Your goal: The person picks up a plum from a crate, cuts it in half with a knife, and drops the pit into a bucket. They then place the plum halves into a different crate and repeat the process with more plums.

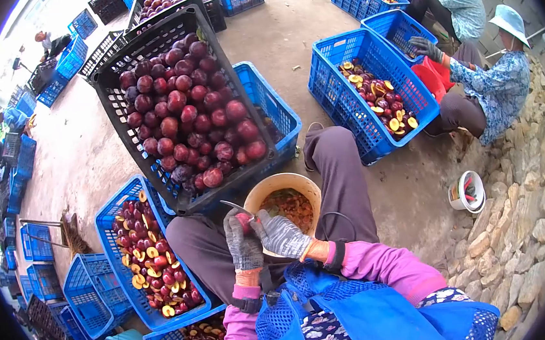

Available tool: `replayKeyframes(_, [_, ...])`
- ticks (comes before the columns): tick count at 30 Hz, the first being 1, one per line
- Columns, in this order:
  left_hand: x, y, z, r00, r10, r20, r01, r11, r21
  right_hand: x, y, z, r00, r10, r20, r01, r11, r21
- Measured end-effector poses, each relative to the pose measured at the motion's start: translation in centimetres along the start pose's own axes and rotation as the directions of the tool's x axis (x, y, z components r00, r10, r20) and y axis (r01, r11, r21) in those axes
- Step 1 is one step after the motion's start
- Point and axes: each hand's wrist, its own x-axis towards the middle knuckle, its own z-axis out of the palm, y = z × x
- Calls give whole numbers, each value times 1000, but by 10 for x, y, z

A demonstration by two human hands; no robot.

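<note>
Over my lap, my left hand [243, 245] in a grey knit glove is closed round a red plum [245, 222]. Close against it, my right hand [282, 233], gloved too, grips a knife whose blade [233, 206] points left above the plum. The knife's handle is mostly hidden in the glove. A round tub [313, 195] stands between my knees, just beyond the hands, with chopped reddish scraps inside. Past my left knee, a tilted black crate [107, 97] full of whole plums rests on a blue crate [290, 118].
A blue crate of cut plums [105, 217] stands at my left, and another blue crate [323, 78] ahead on the right. Two people sit at the right, one with a gloved hand [426, 48] raised. A white bucket [456, 199] stands near a stone pile [524, 232].
</note>
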Motion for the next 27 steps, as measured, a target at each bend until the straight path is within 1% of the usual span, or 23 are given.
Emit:
replayKeyframes(2, [-2,6,8,999,40,25,-43,993,106,-2,-2,2,999,7,-39,-8,999,-33])
replayKeyframes(3, [-1,7,10,999,39,26,-41,993,108,-1,-1,4,999,9,-41,-10,999,-31])
replayKeyframes(5, [-1,9,11,996,71,50,-79,980,181,0,1,9,993,-18,-114,15,1000,-24])
replayKeyframes(6, [1,9,13,996,72,48,-80,980,184,0,2,10,993,-18,-112,16,1000,-21])
replayKeyframes(8, [4,11,16,987,158,40,-163,931,327,2,-1,7,975,-39,-221,43,999,12])
replayKeyframes(9, [6,10,15,988,154,16,-151,937,315,3,-3,6,980,4,-197,1,1000,27])
replayKeyframes(10, [7,12,18,988,156,7,-150,936,320,4,-25,-19,980,110,-167,-113,994,-8])
replayKeyframes(12, [6,21,29,987,150,52,-159,925,344,10,-28,-23,965,-24,-261,19,1000,-21])
replayKeyframes(13, [4,27,37,993,103,56,-114,956,268,9,-28,-24,966,-32,-257,25,999,-30])
replayKeyframes(14, [6,27,38,991,124,45,-131,963,236,12,-22,-26,983,-128,-128,121,991,-59])
replayKeyframes(15, [6,29,38,993,97,66,-106,983,150,11,-19,-29,939,-300,-170,254,935,-248])
replayKeyframes(16, [7,29,40,993,73,94,-79,995,60,11,-19,-35,865,-469,-179,357,825,-438])
replayKeyframes(17, [9,31,41,985,79,152,-88,995,51,10,-20,-45,842,-529,-105,391,733,-557])
replayKeyframes(18, [11,34,44,981,108,162,-139,972,188,13,-5,-45,773,-634,11,463,552,-693])
replayKeyframes(19, [13,34,43,972,147,185,-204,917,343,16,-1,-47,809,-587,27,486,642,-593])
replayKeyframes(20, [16,35,43,959,184,215,-269,831,488,21,1,-50,838,-543,50,496,722,-483])
replayKeyframes(21, [18,33,44,941,252,225,-337,761,555,25,4,-53,861,-499,96,503,809,-304])
replayKeyframes(22, [19,33,46,941,252,226,-337,763,552,30,3,-62,820,-573,-18,563,811,-160])
replayKeyframes(23, [21,34,49,955,217,202,-285,860,422,32,-9,-69,967,-253,26,209,850,483])
replayKeyframes(24, [22,34,54,967,174,186,-222,933,282,33,-23,-78,963,7,269,-247,421,873])
replayKeyframes(25, [23,36,59,959,166,229,-204,967,154,30,-31,-94,964,14,265,-246,424,871])
replayKeyframes(26, [23,38,65,959,164,232,-202,968,149,29,-38,-111,873,25,487,-483,182,856])
replayKeyframes(27, [22,40,69,959,164,230,-208,961,180,27,-41,-120,734,-28,678,-679,-68,731])
